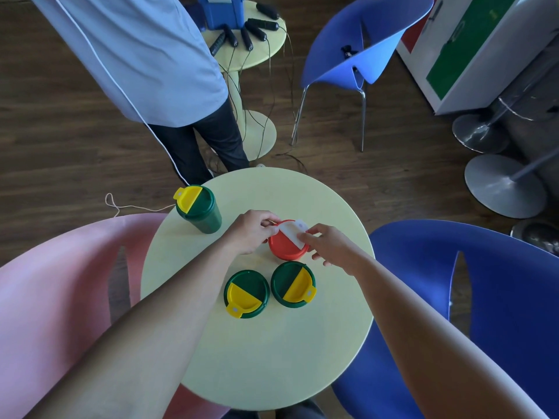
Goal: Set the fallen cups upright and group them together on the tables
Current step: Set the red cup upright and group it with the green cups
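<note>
A red cup (pixel 284 247) with a white lid flap stands upright near the middle of the round pale-yellow table (pixel 302 358). My left hand (pixel 251 232) grips its left rim, and my right hand (pixel 328 244) pinches the white flap from the right. Two green cups with yellow flaps stand upright just in front of it, one on the left (pixel 246 293) and one on the right (pixel 292 287), almost touching each other. A third green cup (pixel 199 208) stands upright alone at the table's far left edge.
A pink chair (pixel 60 297) sits left of the table and a blue chair (pixel 484 313) right of it. A person in a light blue shirt (pixel 136 55) stands behind. A second small table (pixel 257 40) with black handles and cords, another blue chair (pixel 357 49), and metal stool bases (pixel 502 186) lie beyond.
</note>
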Tool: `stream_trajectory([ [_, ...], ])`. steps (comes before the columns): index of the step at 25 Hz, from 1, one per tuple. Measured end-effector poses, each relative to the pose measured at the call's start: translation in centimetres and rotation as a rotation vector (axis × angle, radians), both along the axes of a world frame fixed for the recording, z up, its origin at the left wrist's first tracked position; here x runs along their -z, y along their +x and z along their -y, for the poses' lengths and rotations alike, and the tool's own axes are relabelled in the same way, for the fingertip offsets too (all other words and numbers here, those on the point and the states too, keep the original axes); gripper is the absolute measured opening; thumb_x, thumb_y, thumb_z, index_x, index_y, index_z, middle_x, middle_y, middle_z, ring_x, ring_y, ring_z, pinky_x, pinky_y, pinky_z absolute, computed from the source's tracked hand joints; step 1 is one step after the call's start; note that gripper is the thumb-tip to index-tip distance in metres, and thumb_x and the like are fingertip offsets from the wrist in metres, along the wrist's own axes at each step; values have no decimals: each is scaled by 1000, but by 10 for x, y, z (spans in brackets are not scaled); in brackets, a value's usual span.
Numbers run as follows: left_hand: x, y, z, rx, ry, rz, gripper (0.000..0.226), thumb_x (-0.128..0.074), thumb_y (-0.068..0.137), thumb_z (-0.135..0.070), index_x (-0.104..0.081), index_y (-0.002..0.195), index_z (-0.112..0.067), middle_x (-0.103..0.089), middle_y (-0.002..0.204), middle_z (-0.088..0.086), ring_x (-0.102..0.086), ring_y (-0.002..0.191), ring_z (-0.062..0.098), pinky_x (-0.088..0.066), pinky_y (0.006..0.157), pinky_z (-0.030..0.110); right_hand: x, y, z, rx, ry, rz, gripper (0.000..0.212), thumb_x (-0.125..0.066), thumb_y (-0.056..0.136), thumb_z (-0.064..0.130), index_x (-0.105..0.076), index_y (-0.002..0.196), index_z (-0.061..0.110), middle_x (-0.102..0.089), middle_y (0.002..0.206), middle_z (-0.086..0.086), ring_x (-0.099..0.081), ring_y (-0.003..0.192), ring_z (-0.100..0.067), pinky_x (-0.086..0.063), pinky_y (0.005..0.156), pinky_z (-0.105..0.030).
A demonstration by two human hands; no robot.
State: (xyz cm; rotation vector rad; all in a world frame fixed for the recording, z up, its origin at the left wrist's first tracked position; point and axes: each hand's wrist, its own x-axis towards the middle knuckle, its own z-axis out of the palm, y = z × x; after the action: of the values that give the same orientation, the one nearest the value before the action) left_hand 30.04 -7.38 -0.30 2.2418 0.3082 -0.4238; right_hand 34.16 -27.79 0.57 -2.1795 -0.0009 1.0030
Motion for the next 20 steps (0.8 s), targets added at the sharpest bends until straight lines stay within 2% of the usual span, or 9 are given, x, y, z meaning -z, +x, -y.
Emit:
stream_trajectory([
  [5, -5, -1, -5, -98, 5, 49, 32, -63, 94, -31, -67, 122, -16, -70, 122, 2, -62, 113, 17, -45, 90, 25, -6, 2, -11, 10, -95, 160, 55, -50, 89, 64, -60, 123, 21, -67, 113, -7, -62, 90, -22, -48, 68, -31],
  [9, -26, -1, -28, -231, 52, 189, 26, -64, 93, -30, -71, 113, -16, -73, 110, 0, -66, 103, 18, -50, 88, 29, -25, 9, -38, -23, -138, 421, 44, -51, 93, 52, -62, 117, 17, -64, 121, -7, -57, 91, -20, -43, 72, -30],
  [13, -49, -8, -71, -428, 38, 375, 16, -62, 93, -23, -72, 101, -14, -72, 95, -2, -67, 90, 17, -52, 82, 30, -44, 9, -86, -123, -38, 558, 32, -53, 94, 40, -64, 111, 16, -64, 119, -7, -62, 97, -26, -47, 76, -32],
  [15, -49, -12, -98, -524, 43, 404, 12, -64, 90, -21, -71, 96, -14, -70, 92, -2, -67, 91, 21, -53, 86, 34, -51, 5, -117, -166, 48, 533, 30, -53, 95, 36, -65, 113, 15, -66, 119, -6, -63, 103, -27, -49, 81, -33],
  [17, -47, -16, -124, -614, 37, 362, 14, -66, 87, -25, -67, 98, -16, -67, 98, 0, -66, 102, 24, -51, 92, 39, -52, -1, -147, -175, 113, 444, 32, -51, 95, 32, -64, 119, 15, -67, 123, -7, -61, 111, -28, -49, 90, -34],
  [20, -42, -21, -154, -648, 6, 112, 46, -69, 86, -38, -56, 125, -19, -55, 114, 1, -58, 116, 24, -46, 99, 41, -42, -9, -178, -192, 111, 299, 43, -48, 98, 29, -56, 137, 15, -60, 138, -8, -54, 126, -30, -43, 99, -33],
])
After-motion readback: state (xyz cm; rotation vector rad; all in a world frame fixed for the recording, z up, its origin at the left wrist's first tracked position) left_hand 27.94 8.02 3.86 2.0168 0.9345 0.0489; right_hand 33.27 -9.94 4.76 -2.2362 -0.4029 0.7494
